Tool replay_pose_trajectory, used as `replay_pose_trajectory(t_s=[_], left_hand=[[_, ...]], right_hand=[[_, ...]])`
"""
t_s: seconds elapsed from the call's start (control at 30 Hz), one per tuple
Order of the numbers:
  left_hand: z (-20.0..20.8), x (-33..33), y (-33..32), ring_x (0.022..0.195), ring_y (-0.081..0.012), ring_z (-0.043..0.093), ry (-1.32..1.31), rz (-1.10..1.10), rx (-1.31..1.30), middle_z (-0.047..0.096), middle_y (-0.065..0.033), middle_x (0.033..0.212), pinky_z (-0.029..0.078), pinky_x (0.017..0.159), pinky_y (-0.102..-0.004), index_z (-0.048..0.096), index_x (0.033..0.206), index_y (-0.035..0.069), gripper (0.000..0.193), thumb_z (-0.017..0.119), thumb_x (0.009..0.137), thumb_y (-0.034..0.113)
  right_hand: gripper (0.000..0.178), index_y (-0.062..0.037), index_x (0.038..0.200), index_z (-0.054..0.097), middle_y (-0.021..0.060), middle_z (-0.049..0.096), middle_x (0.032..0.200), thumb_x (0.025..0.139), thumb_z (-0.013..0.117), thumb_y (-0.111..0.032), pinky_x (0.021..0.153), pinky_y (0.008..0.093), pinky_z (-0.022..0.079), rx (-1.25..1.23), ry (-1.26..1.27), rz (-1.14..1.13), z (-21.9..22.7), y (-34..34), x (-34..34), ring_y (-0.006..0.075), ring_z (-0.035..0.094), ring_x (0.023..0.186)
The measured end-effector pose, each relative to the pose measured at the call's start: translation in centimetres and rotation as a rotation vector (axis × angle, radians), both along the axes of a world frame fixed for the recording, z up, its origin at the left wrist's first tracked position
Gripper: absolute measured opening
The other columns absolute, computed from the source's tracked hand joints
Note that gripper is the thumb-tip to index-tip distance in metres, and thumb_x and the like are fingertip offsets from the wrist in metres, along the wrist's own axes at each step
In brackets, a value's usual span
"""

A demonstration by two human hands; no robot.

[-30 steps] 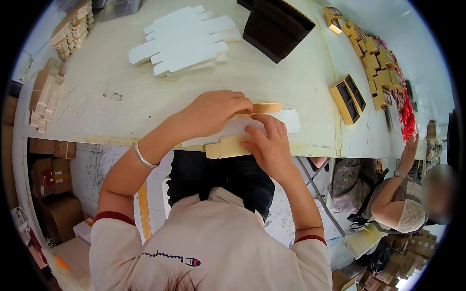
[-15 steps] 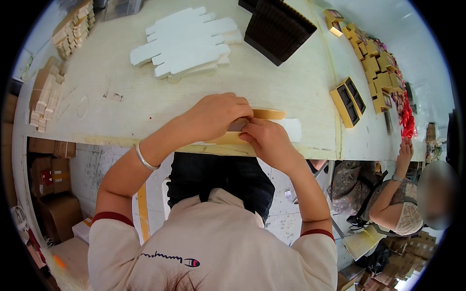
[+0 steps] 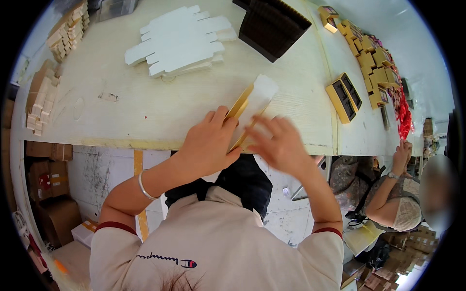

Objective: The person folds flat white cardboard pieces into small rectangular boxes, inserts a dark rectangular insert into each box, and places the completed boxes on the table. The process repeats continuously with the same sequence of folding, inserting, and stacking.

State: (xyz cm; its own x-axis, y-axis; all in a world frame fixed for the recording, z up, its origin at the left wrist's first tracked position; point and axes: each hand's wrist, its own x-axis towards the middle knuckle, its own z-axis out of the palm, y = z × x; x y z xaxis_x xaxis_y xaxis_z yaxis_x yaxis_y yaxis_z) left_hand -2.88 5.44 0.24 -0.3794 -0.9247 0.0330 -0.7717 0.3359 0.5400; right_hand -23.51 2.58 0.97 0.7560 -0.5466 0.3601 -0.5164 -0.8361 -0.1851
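Observation:
A gold cardboard box (image 3: 239, 103), partly folded with a white inside, slants away from me near the table's front edge. Its far flap (image 3: 265, 89) lies out flat and shows white. My left hand (image 3: 209, 141) grips the box's near left part, fingers over the gold wall and thumb toward the near end. My right hand (image 3: 279, 144) is beside the right wall, blurred by motion, with its fingers apart and the fingertips close to that wall. Whether they touch it I cannot tell. Beyond the box lies a stack of flat white box blanks (image 3: 179, 41).
Black plastic trays (image 3: 273, 30) stand stacked at the back. To the right are an open gold box with black inserts (image 3: 344, 98) and a heap of gold boxes (image 3: 371, 65). Bundled blanks (image 3: 42, 99) line the left edge. Another person (image 3: 395, 199) sits at the right.
The gold box has turned from lying crosswise to slanting away from me. My left hand has shifted nearer, and my right hand has come off its grip with spread fingers.

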Motion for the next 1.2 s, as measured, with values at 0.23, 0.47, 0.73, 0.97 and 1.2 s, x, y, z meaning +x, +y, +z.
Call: replay_pose_trajectory(t_s=[0.23,0.47,0.73,0.97,1.2], left_hand=[[1.9,4.3,-0.9,0.107,-0.0311,0.055,0.22,-0.428,0.129,0.037,-0.016,0.14,0.051,0.083,-0.0374,0.055,0.111,0.0,0.047,0.076,0.073,0.016],[-2.2,4.2,-2.2,0.086,-0.0258,0.059,0.319,-0.512,-0.171,0.061,-0.0064,0.101,0.05,0.073,-0.0349,0.06,0.102,0.005,0.032,0.074,0.075,0.012],[-1.8,0.5,-1.5,0.069,-0.026,0.057,0.37,-0.318,-0.167,0.057,-0.007,0.075,0.047,0.061,-0.0348,0.063,0.083,0.004,0.014,0.074,0.074,0.008],[-1.9,0.4,-0.9,0.067,-0.0285,0.058,0.408,-0.247,-0.044,0.056,-0.0083,0.076,0.047,0.059,-0.0371,0.059,0.081,0.003,0.013,0.07,0.075,0.006],[-0.6,0.3,-1.2,0.073,-0.0262,0.059,0.356,-0.225,0.164,0.059,-0.0118,0.083,0.048,0.065,-0.0343,0.06,0.091,0.001,0.009,0.063,0.084,0.006]], right_hand=[[0.031,-0.0032,0.095,0.06,0.0107,0.053,0.104,0.074,0.078,-0.018,0.072,0.0366,0.049,0.601,-0.307,0.044,-1.6,1.7,-0.5,0.0278,0.056,0.087],[0.025,-0.0026,0.081,0.056,0.0099,0.055,0.09,0.074,0.077,-0.012,0.068,0.0352,0.048,0.542,-0.408,0.002,-2.6,1.6,0.0,0.0275,0.055,0.082],[0.02,-0.0008,0.08,0.051,0.0131,0.057,0.096,0.076,0.071,-0.001,0.065,0.0357,0.048,0.566,-0.425,-0.147,-2.8,2.8,1.6,0.0299,0.057,0.08],[0.051,-0.0049,0.117,0.056,0.0182,0.047,0.132,0.068,0.067,0.007,0.077,0.0385,0.048,0.439,-0.373,-0.112,-1.0,4.9,1.1,0.0321,0.057,0.091],[0.055,-0.0033,0.119,0.055,0.0167,0.056,0.124,0.067,0.064,0.01,0.079,0.0385,0.047,0.167,-0.32,-0.106,-3.8,5.3,1.2,0.0319,0.057,0.092]])
